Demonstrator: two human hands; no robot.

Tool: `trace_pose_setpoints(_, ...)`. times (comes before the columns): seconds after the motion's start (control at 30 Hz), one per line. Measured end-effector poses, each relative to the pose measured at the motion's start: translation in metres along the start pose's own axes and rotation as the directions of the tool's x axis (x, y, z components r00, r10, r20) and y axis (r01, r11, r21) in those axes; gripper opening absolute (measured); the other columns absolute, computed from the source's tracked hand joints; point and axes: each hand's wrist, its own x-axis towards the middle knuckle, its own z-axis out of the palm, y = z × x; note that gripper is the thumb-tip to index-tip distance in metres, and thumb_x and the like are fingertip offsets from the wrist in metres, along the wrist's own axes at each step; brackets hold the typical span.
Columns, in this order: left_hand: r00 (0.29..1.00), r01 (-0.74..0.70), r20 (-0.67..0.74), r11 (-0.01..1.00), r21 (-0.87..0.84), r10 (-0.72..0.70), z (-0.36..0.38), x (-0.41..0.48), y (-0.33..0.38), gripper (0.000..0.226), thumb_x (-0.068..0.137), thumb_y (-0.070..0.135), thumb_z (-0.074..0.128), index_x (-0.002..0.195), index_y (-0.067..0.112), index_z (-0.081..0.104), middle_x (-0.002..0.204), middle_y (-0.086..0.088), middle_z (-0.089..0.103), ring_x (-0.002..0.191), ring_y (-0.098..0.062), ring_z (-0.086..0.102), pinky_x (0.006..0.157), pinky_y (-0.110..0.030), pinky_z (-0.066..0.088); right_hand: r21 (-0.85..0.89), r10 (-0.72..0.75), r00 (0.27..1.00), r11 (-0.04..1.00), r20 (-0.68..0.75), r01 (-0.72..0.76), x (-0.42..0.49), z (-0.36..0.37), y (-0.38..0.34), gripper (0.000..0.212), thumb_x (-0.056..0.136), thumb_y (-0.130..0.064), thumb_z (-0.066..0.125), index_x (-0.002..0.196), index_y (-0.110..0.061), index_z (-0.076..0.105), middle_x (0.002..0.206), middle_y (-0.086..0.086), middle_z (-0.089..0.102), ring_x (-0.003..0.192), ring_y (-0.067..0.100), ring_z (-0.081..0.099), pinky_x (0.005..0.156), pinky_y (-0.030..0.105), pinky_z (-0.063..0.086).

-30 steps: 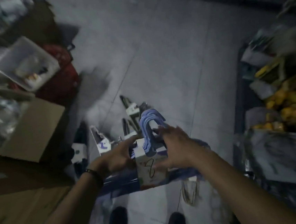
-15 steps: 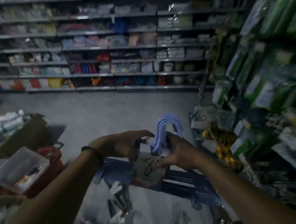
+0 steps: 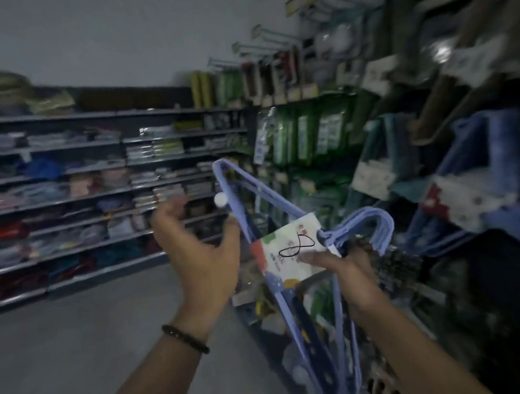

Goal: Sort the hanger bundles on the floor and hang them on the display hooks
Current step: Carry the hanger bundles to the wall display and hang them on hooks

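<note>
The right hand (image 3: 345, 271) grips the blue hanger bundle (image 3: 289, 251) at its card (image 3: 300, 231), right of centre frame. The bundle lies on its side: its long axis runs from upper centre down to the lower right, and its hooks (image 3: 379, 226) point right toward the rack. The left hand (image 3: 201, 256), with a bracelet (image 3: 184, 334) at the wrist, is raised with its fingers spread and holds nothing. Its thumb is just beside the bundle's upper arm, but contact is unclear. Display hooks (image 3: 257, 46) jut out at upper right.

Got blue plastic hanger bundle (image 3: 289, 251) in right hand (image 3: 345, 271), just right of left hand (image 3: 201, 256); long metal shelves (image 3: 93, 193) behind, wire display hooks (image 3: 257, 47) up top-right.
</note>
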Motion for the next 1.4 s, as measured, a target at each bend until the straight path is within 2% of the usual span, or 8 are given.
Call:
trace_pose_setpoints(0.1, 0.753, 0.637, 0.381, 0.740, -0.218, -0.536, 0.043, -0.004, 0.006, 0.103, 0.060, 0.076, 0.079, 0.141, 0.030, 0.036, 0.150, -0.001, 0.045, 0.136, -0.023, 0.050, 0.113, -0.051, 0.044, 0.071, 0.070, 0.983, 0.996, -0.171, -0.058, -0.016, -0.020, -0.009, 0.069, 0.067, -0.039, 0.095, 0.126, -0.011, 0.070, 0.113, 0.013, 0.079, 0.109, 0.035, 0.074, 0.102, 0.057, 0.053)
trace_pose_setpoints(0.27, 0.391, 0.895, 0.796, 0.391, -0.212, -0.462, 0.115, 0.000, 0.047, 0.126, 0.045, 0.068, 0.097, 0.153, 0.029, 0.047, 0.139, -0.007, 0.068, 0.117, -0.032, 0.071, 0.090, -0.055, 0.058, 0.171, 0.059, 0.923, 0.985, -0.380, 0.008, -0.055, -0.065, -0.038, 0.110, 0.049, -0.046, 0.102, 0.145, -0.018, 0.056, 0.133, 0.009, 0.071, 0.111, 0.035, 0.074, 0.090, 0.059, 0.061)
trace_pose_setpoints(0.47, 0.460, 0.852, 0.820, 0.428, -0.300, -0.341, 0.188, -0.015, 0.142, 0.057, 0.090, -0.003, 0.066, 0.139, 0.017, 0.045, 0.088, -0.015, 0.062, 0.057, -0.025, 0.070, 0.052, -0.038, 0.055, 0.091, -0.062, 0.897, 0.989, -0.438, 0.113, -0.093, -0.123, -0.090, 0.107, 0.049, -0.060, 0.100, 0.141, -0.023, 0.063, 0.142, 0.004, 0.066, 0.125, 0.030, 0.067, 0.107, 0.060, 0.050)
trace_pose_setpoints(0.8, 0.480, 0.826, 0.871, 0.386, -0.410, -0.101, 0.274, -0.042, 0.252, 0.072, 0.056, 0.005, 0.061, 0.127, 0.011, 0.052, 0.072, -0.012, 0.052, 0.054, -0.028, 0.054, 0.052, -0.036, 0.047, -0.161, 0.061, 0.920, 0.978, -0.387, -0.133, -0.162, -0.207, -0.171, 0.046, 0.089, -0.068, 0.066, 0.118, -0.033, 0.071, 0.118, -0.028, 0.070, 0.111, -0.010, 0.060, 0.106, 0.025, 0.040)
trace_pose_setpoints(0.93, 0.462, 0.799, 0.887, 0.426, -0.424, 0.016, 0.306, -0.053, 0.290, 0.074, 0.059, 0.003, 0.065, 0.127, 0.030, 0.053, 0.097, -0.025, 0.061, 0.072, -0.040, 0.067, 0.061, -0.062, 0.057, -0.739, -0.025, 0.844, 0.497, -0.536, -0.455, -0.170, -0.286, -0.149, 0.072, 0.102, -0.060, 0.052, 0.132, 0.005, 0.063, 0.130, 0.009, 0.070, 0.129, 0.021, 0.062, 0.118, 0.062, 0.031)
trace_pose_setpoints(1.03, 0.399, 0.826, 0.916, 0.416, -0.381, 0.046, 0.327, -0.061, 0.309, 0.063, 0.068, 0.003, 0.067, 0.126, 0.018, 0.047, 0.076, -0.017, 0.052, 0.051, -0.030, 0.060, 0.052, -0.039, 0.054, -0.808, -0.225, 0.777, 0.108, -0.588, -0.580, -0.194, -0.281, -0.236, 0.058, 0.092, -0.078, 0.045, 0.119, -0.033, 0.070, 0.099, -0.021, 0.076, 0.092, -0.005, 0.072, 0.091, 0.055, 0.061)
trace_pose_setpoints(1.13, 0.380, 0.831, 0.915, 0.385, -0.402, 0.136, 0.341, -0.072, 0.330, 0.073, 0.071, 0.000, 0.067, 0.129, 0.038, 0.047, 0.095, -0.024, 0.058, 0.066, -0.033, 0.068, 0.063, -0.041, 0.059, -0.904, -0.676, 0.635, 0.115, -0.375, -0.412, -0.216, -0.224, -0.349, 0.036, 0.091, -0.068, 0.056, 0.108, -0.037, 0.062, 0.084, -0.013, 0.073, 0.068, 0.007, 0.070, 0.061, 0.035, 0.062)
trace_pose_setpoints(1.4, 0.396, 0.837, 0.837, 0.226, -0.498, 0.376, 0.347, -0.079, 0.399, 0.089, 0.058, 0.022, 0.090, 0.134, 0.030, 0.044, 0.128, -0.020, 0.061, 0.099, -0.044, 0.072, 0.075, -0.055, 0.065, -0.823, -0.709, 0.539, 0.105, -0.456, -0.558, -0.174, -0.269, -0.382, 0.034, 0.104, -0.042, 0.056, 0.078, -0.021, 0.058, 0.066, -0.003, 0.060, 0.049, 0.009, 0.057, 0.035, 0.016, 0.033)
